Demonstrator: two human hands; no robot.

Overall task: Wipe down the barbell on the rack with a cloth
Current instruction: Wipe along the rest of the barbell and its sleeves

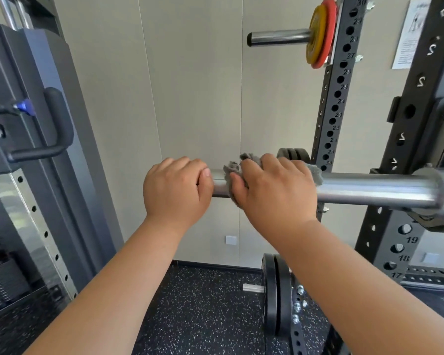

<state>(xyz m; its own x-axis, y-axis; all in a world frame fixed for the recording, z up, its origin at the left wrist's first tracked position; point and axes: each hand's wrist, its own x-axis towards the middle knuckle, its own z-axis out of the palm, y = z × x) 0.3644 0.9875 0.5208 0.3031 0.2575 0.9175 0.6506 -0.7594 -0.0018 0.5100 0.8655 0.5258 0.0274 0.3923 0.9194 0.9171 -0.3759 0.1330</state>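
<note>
Barbell (369, 187) on rack (395, 219), mid-right of frame; left hand (174, 187) curled round sleeve end, steadying; right hand (274, 185) grips grey cloth (232, 168) wrapped on sleeve; wiping under way, sleeve toward collar plus shaft seemingly left

Left grip (176, 187) on barbell (369, 187) end. Right grip (274, 187) just beside it to the right, on cloth (232, 167) draped over the bar. Rack upright (333, 111) behind right grip. Peg plates (321, 33) above it, floor plates (277, 293) below. Cable machine (36, 149) left of left grip.
</note>
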